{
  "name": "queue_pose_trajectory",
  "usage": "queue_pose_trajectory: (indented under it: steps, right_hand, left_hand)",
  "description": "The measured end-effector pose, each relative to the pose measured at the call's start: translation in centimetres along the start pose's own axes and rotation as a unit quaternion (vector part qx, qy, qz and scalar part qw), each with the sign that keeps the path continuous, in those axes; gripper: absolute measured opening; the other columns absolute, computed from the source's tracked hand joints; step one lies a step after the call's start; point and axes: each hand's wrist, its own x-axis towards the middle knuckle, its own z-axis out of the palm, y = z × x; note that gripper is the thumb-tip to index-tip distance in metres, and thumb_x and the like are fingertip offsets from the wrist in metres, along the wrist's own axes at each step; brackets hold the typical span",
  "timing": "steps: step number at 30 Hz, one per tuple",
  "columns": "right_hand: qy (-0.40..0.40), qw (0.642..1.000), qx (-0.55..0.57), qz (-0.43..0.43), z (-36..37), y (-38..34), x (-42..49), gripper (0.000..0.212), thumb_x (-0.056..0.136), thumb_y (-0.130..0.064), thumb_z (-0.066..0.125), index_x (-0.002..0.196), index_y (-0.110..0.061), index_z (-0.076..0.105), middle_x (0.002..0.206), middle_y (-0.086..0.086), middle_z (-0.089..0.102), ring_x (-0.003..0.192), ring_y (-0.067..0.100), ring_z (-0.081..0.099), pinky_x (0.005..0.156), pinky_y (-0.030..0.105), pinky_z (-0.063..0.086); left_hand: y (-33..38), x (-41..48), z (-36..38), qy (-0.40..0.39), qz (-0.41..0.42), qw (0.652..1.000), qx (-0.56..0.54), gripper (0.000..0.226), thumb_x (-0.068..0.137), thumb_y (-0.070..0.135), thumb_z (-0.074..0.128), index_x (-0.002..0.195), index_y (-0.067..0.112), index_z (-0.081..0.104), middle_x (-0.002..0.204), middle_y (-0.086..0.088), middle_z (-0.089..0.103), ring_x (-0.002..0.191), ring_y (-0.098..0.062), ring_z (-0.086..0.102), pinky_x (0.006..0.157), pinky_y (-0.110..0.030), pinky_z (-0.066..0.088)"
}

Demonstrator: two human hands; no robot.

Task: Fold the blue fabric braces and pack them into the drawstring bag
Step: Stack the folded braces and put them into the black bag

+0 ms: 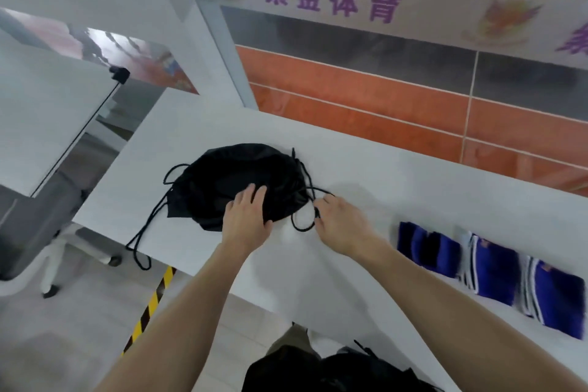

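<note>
The left hand (pixel 246 219) lies flat and open on the crumpled black drawstring bag (pixel 235 181) on the white table (pixel 397 188), probably to pin it while the right hand (pixel 339 223) pinches the thin black cord (pixel 302 226). Three folded blue fabric braces (pixel 490 270) lie in a row at the right, well apart from the bag, their long axes pointing away from the person.

Only readable text: purple characters "紫金体育" on the frosted grey band (pixel 334 0) across the glass partition. More purple characters at its right edge are cut off, unreadable.
</note>
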Motion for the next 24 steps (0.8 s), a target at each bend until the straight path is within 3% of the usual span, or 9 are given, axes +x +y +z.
queue_pose_trajectory:
  steps: [2, 5, 8, 11, 14, 17, 21, 24]
  right_hand:
    - [0.015, 1.0, -0.008, -0.024, 0.5, -1.9, 2.0, 0.035, 0.104, -0.023, 0.052, 0.136, -0.013, 0.063, 0.136, 0.005, 0.064, 0.131, 0.028, 0.058, 0.103, 0.043, 0.054]
    - [0.008, 0.997, -0.016, -0.077, 1.3, -3.7, 4.7, 0.04, 0.098, -0.011, 0.055, 0.137, -0.01, 0.063, 0.138, 0.007, 0.063, 0.143, 0.027, 0.051, 0.109, 0.044, 0.055]
    - [-0.026, 0.989, -0.044, -0.139, 2.5, -4.5, 6.7, 0.057, 0.096, -0.003, 0.056, 0.153, -0.003, 0.055, 0.158, 0.013, 0.056, 0.161, 0.03, 0.035, 0.134, 0.041, 0.027]
    - [-0.059, 0.977, -0.106, -0.178, 4.2, -4.7, 7.2, 0.06, 0.101, -0.013, 0.053, 0.161, -0.006, 0.049, 0.169, 0.011, 0.047, 0.164, 0.029, 0.029, 0.137, 0.041, 0.014]
    - [-0.121, 0.967, -0.155, -0.164, 6.0, -3.9, 5.6, 0.047, 0.101, -0.019, 0.049, 0.145, -0.011, 0.065, 0.151, 0.009, 0.063, 0.15, 0.03, 0.049, 0.133, 0.041, 0.026]
    - [-0.144, 0.968, -0.157, -0.134, 6.6, -3.1, 2.9, 0.039, 0.1, -0.019, 0.048, 0.132, -0.014, 0.068, 0.133, 0.007, 0.068, 0.131, 0.029, 0.059, 0.114, 0.042, 0.048]
    - [-0.193, 0.965, -0.131, -0.12, 6.3, -3.7, -0.4, 0.037, 0.103, -0.02, 0.048, 0.136, -0.012, 0.064, 0.133, 0.01, 0.066, 0.126, 0.031, 0.061, 0.102, 0.045, 0.054]
    - [-0.205, 0.964, -0.089, -0.143, 5.2, -3.6, -2.8, 0.038, 0.106, -0.021, 0.047, 0.14, -0.012, 0.062, 0.133, 0.011, 0.065, 0.124, 0.033, 0.062, 0.102, 0.048, 0.054]
  left_hand:
    - [-1.1, 0.2, 1.0, -0.078, 0.031, 0.996, 0.02, 0.088, 0.095, 0.05, 0.073, 0.171, 0.026, 0.035, 0.174, -0.008, 0.039, 0.159, -0.031, 0.04, 0.127, -0.049, 0.037]
    - [-2.2, -0.8, 2.6, -0.12, 0.07, 0.99, 0.022, 0.088, 0.096, 0.05, 0.071, 0.172, 0.029, 0.033, 0.177, -0.005, 0.036, 0.165, -0.03, 0.031, 0.13, -0.048, 0.031]
    - [-2.8, -2.7, 3.8, -0.121, 0.118, 0.986, 0.004, 0.083, 0.095, 0.048, 0.071, 0.17, 0.029, 0.04, 0.176, -0.006, 0.039, 0.166, -0.031, 0.031, 0.132, -0.049, 0.031]
    - [-2.9, -4.7, 4.7, -0.124, 0.157, 0.98, 0.013, 0.078, 0.093, 0.046, 0.069, 0.166, 0.028, 0.046, 0.174, -0.007, 0.044, 0.165, -0.032, 0.035, 0.131, -0.05, 0.033]
    - [-2.9, -6.6, 5.4, -0.101, 0.181, 0.978, 0.014, 0.071, 0.087, 0.039, 0.071, 0.156, 0.024, 0.06, 0.156, -0.007, 0.063, 0.151, -0.032, 0.054, 0.123, -0.05, 0.043]
    - [-2.6, -8.0, 5.6, -0.079, 0.169, 0.982, 0.029, 0.066, 0.083, 0.033, 0.073, 0.148, 0.022, 0.066, 0.137, -0.003, 0.072, 0.135, -0.029, 0.065, 0.117, -0.046, 0.047]
    - [-0.7, -9.0, 4.4, -0.124, 0.109, 0.983, 0.078, 0.06, 0.082, 0.03, 0.074, 0.142, 0.026, 0.064, 0.125, 0.001, 0.069, 0.127, -0.026, 0.064, 0.117, -0.041, 0.042]
    - [1.4, -9.6, 2.7, -0.167, 0.075, 0.979, 0.091, 0.06, 0.084, 0.029, 0.079, 0.141, 0.027, 0.061, 0.127, 0.0, 0.067, 0.125, -0.026, 0.065, 0.112, -0.041, 0.046]
